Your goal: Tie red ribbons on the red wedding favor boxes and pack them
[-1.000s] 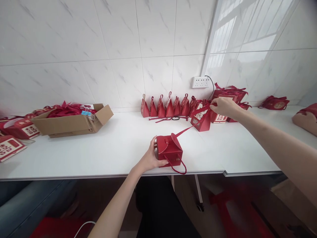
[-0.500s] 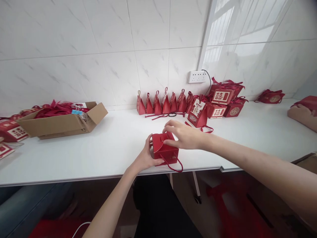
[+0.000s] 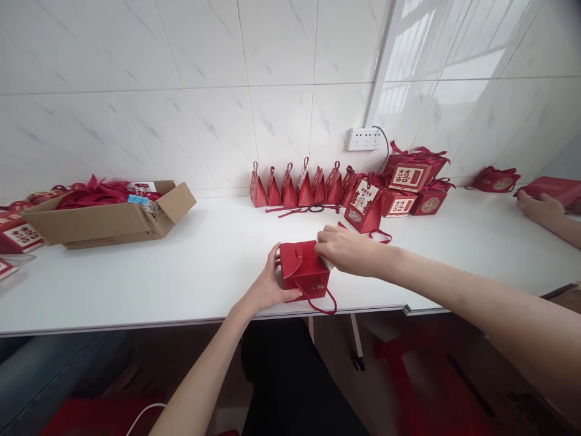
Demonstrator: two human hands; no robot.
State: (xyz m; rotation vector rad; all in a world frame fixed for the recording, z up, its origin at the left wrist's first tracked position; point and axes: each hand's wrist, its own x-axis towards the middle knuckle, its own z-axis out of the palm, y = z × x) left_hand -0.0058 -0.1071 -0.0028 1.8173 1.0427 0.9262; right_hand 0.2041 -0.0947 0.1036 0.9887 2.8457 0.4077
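A small red gift box (image 3: 305, 284) sits near the table's front edge, with a twisted red cord handle (image 3: 323, 311) hanging down its near side. My left hand (image 3: 272, 284) grips its left side, thumb along the front and fingers behind. The left top flap (image 3: 290, 259), round-edged and slotted, lies over the top. At the right top edge my right hand (image 3: 341, 247) is closed, fingers curled, on what looks like the right flap; a pale sliver shows beneath. Its fingertips are mostly hidden.
Behind stands a row of red triangular boxes (image 3: 304, 191), with loose ribbons before it. A larger windowed box (image 3: 363, 209) and stacked red boxes (image 3: 408, 177) stand right. A cardboard carton (image 3: 109, 224) of ribbons lies left. Another person's hand (image 3: 540, 209) touches a red box far right.
My right hand has moved right from the top middle of the gift box to its right edge, its fingers now curled in. My left hand keeps its grip. The other person's hand now shows more fully.
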